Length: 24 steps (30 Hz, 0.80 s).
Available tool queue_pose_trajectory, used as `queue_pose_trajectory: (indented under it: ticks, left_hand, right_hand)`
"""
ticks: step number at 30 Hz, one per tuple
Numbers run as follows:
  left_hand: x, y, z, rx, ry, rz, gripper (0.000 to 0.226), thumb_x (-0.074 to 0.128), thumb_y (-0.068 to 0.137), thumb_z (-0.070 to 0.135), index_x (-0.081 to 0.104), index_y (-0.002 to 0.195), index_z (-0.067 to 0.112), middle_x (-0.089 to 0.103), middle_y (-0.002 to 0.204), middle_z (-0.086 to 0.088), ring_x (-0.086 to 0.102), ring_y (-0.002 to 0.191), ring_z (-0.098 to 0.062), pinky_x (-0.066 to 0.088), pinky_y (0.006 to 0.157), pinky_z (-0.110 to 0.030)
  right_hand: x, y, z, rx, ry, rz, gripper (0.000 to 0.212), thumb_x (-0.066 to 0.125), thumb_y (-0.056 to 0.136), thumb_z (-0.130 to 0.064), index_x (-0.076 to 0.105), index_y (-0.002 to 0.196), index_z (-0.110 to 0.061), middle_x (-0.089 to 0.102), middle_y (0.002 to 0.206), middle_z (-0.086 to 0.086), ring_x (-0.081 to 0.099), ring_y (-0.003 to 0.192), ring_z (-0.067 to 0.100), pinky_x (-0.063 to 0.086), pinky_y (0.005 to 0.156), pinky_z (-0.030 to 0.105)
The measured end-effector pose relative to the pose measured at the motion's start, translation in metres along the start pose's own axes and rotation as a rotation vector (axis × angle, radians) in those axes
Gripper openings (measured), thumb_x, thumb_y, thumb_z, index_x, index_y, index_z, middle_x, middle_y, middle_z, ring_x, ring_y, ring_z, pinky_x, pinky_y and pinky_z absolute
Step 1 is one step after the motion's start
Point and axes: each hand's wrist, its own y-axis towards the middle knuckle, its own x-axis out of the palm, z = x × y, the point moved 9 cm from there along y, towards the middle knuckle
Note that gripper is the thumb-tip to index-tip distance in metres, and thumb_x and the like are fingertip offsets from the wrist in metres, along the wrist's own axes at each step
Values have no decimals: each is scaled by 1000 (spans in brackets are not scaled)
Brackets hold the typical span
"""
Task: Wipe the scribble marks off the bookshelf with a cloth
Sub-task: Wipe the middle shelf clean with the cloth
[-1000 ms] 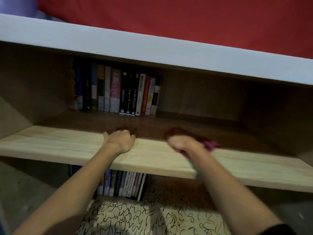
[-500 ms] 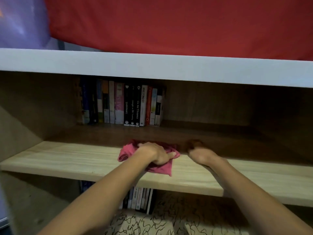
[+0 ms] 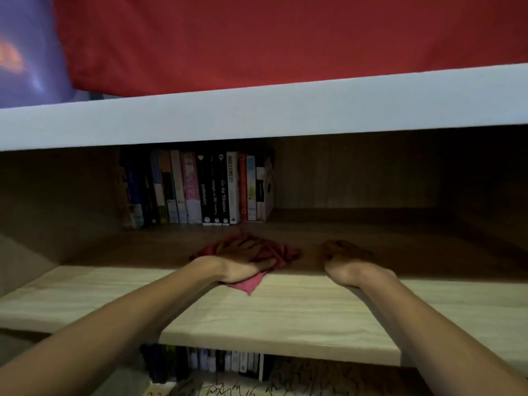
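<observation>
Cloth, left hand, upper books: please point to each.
cloth (image 3: 285,254), head view, bunched right part.
left hand (image 3: 240,261), head view, back of hand.
upper books (image 3: 204,190), head view, a black spine.

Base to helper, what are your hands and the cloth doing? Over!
Left hand flat on red cloth, pressing it on shelf. Right hand resting on shelf, no cloth, fingers in shadow. Books at back, not blocking.

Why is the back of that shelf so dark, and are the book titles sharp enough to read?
Head view: the top board shades the back half of the shelf, so the left hand, cloth and right hand sit in gloom; the front strip is lit; the books show only large titles, slightly soft.
</observation>
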Motion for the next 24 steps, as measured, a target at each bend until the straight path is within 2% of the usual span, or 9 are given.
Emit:
queue_pose_trajectory:
  ticks: [2,5,6,8,10,13,17,22,24]
  left_hand:
    - [-3,15,-7,2,-9,16,74,21,88,77,23,150,37,18,158,10,13,146,-15,8,119,-43]
    - [-12,52,-22,-66,-30,85,104,11,60,100,31,145,44,26,156,9,20,144,-19,14,117,-47]
    - [-15,60,-24,-113,-34,87,104,11,61,99,27,147,44,22,158,6,17,146,-22,11,118,-48]
    - [-14,75,-23,-186,-43,59,88,16,80,85,18,152,35,14,160,1,9,147,-25,3,120,-43]
    - [-13,71,-15,-165,-34,55,82,16,87,78,15,153,31,12,161,0,8,148,-23,3,120,-40]
    - [-8,38,-8,-103,3,44,82,13,83,81,18,152,36,15,160,4,13,146,-17,8,120,-41]
    - [1,-7,8,15,-15,-31,64,20,94,65,15,151,37,12,158,12,8,146,-11,-1,114,-25]
    - [-16,20,-7,-48,-26,23,108,8,61,97,22,149,37,19,159,5,14,145,-16,7,118,-38]
    - [-21,36,-10,-150,-23,34,96,11,73,89,16,152,34,12,161,0,8,147,-22,2,117,-41]
  right_hand:
    - [3,6,9,-22,-7,-44,50,20,103,-45,18,151,-32,11,160,-3,11,146,23,13,115,42]
    - [6,10,12,-36,-23,-54,51,18,102,-46,15,151,-32,7,160,-4,6,147,23,9,115,44]
    - [7,10,10,-42,-26,-50,50,18,102,-45,16,151,-32,9,160,-4,7,146,23,9,115,44]
    - [6,9,10,-48,-37,-38,50,18,102,-46,20,150,-31,12,159,-3,9,146,23,11,114,44]
    - [6,9,12,-47,-35,-41,50,18,102,-48,20,150,-32,12,159,-4,9,146,22,11,114,44]
    - [8,11,13,-51,-28,-45,51,17,102,-48,19,150,-33,10,160,-5,7,146,22,9,115,44]
    - [11,14,13,-36,-17,-52,51,16,101,-49,19,150,-32,9,160,-5,4,147,23,6,115,46]
    - [10,15,14,-40,-21,-59,52,17,101,-50,16,151,-32,8,160,-5,5,147,23,7,114,47]
    - [9,14,13,-43,-27,-63,52,17,101,-49,17,150,-32,10,160,-4,7,146,23,8,114,47]
